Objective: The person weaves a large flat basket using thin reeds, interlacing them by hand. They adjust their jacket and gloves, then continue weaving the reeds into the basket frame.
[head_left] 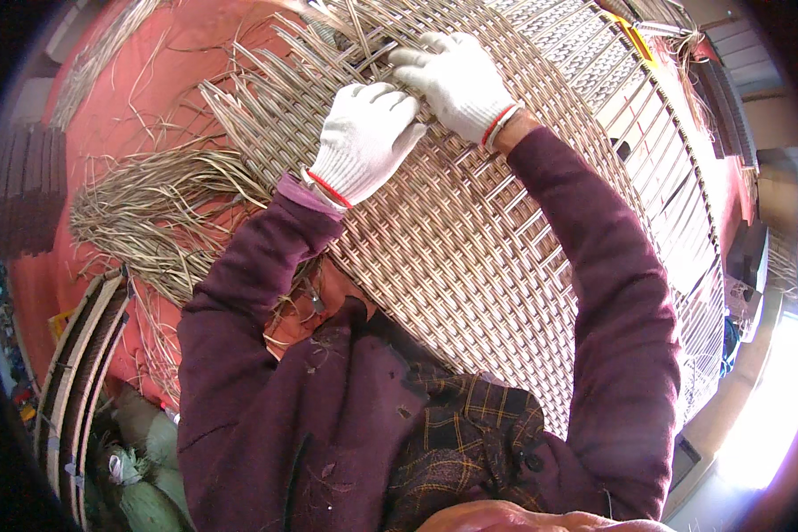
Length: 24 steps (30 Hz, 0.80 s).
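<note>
Left hand (368,137) and right hand (457,84), closure unclear, touch woven panel (470,239) beneath. Strand ends (226,111) fringe its left edge, beside red sheeting (213,31).

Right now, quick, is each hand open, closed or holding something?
Left hand: loosely curled at the woven panel; any hold cannot be told.
Right hand: partly bent over the same panel; any hold cannot be told.

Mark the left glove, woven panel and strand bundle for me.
Left glove (361,142): head view, back of the hand.
Woven panel (465,230): head view, middle of the weave.
Strand bundle (155,206): head view, middle of the heap.
</note>
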Available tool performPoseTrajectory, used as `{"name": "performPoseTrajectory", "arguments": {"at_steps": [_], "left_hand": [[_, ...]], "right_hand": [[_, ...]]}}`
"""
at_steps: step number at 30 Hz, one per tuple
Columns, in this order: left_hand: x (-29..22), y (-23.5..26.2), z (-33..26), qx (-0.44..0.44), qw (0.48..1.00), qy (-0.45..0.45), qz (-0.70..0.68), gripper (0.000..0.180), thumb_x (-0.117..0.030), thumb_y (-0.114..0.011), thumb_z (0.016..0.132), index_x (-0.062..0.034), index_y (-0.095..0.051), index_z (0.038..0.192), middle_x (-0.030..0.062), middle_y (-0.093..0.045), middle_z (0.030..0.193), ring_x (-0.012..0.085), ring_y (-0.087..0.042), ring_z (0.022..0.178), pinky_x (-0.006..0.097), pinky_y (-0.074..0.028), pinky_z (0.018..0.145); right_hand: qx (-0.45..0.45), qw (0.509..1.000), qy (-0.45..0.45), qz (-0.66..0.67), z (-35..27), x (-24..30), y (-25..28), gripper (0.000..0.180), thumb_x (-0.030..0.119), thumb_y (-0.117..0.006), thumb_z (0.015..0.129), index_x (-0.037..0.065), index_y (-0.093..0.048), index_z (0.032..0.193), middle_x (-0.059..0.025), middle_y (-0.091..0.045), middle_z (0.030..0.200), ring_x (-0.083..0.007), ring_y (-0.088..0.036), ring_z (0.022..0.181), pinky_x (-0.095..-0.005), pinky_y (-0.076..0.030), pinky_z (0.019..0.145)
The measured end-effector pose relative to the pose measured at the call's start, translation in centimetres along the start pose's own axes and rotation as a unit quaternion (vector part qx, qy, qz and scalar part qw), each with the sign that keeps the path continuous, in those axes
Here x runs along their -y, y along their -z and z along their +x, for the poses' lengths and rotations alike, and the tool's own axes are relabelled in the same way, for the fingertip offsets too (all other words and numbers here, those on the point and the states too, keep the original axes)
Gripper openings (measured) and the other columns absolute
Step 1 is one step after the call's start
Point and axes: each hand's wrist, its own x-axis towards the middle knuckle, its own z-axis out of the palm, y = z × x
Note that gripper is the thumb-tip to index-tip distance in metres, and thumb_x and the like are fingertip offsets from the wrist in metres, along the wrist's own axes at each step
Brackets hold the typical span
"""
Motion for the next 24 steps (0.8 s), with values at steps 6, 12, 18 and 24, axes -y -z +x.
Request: {"name": "performPoseTrajectory", "arguments": {"at_steps": [6, 12, 18, 24], "left_hand": [[-0.2, 0.8, 0.7, -0.049, 0.999, 0.017, 0.014, 0.035, -0.027, -0.074, 0.094, -0.0059, -0.068, 0.12, 0.0101, -0.071, 0.123, 0.0317, -0.067, 0.116, 0.047, -0.049, 0.1], [3.8, 1.2, 1.9, 0.034, 0.998, -0.044, 0.039, 0.026, -0.025, -0.073, 0.096, -0.0035, -0.075, 0.111, 0.015, -0.077, 0.104, 0.034, -0.073, 0.096, 0.047, -0.058, 0.087], [2.0, 1.9, 2.4, -0.015, 0.996, -0.068, -0.055, 0.023, -0.021, -0.075, 0.098, -0.0042, -0.077, 0.113, 0.0126, -0.078, 0.108, 0.0334, -0.071, 0.106, 0.047, -0.053, 0.097], [-10.1, -0.5, 3.9, 0.018, 0.96, -0.265, -0.085, 0.014, -0.016, -0.075, 0.092, -0.0106, -0.077, 0.104, 0.008, -0.076, 0.099, 0.0275, -0.071, 0.095, 0.043, -0.055, 0.088]], "right_hand": [[-0.02, 0.992, -0.126, -0.008, -0.2, 1.0, 0.7, 0.031, 0.027, -0.067, 0.092, 0.023, -0.08, 0.119, -0.005, -0.07, 0.132, -0.0319, -0.061, 0.124, -0.0492, -0.048, 0.1], [-0.097, 0.973, -0.206, 0.033, -6.7, 9.0, 5.7, 0.025, 0.031, -0.071, 0.09, 0.011, -0.068, 0.105, -0.0091, -0.065, 0.106, -0.031, -0.06, 0.105, -0.0481, -0.047, 0.092], [0.006, 0.94, -0.316, 0.132, -16.3, 18.5, 14.7, 0.041, 0.026, -0.075, 0.087, 0.004, -0.065, 0.12, -0.011, -0.062, 0.124, -0.0318, -0.056, 0.12, -0.0474, -0.047, 0.101], [0.014, 0.869, -0.495, 0.005, -23.6, 21.2, 20.0, 0.044, 0.015, -0.078, 0.081, 0.004, -0.065, 0.122, -0.0122, -0.067, 0.116, -0.0349, -0.063, 0.109, -0.0483, -0.049, 0.096]]}}
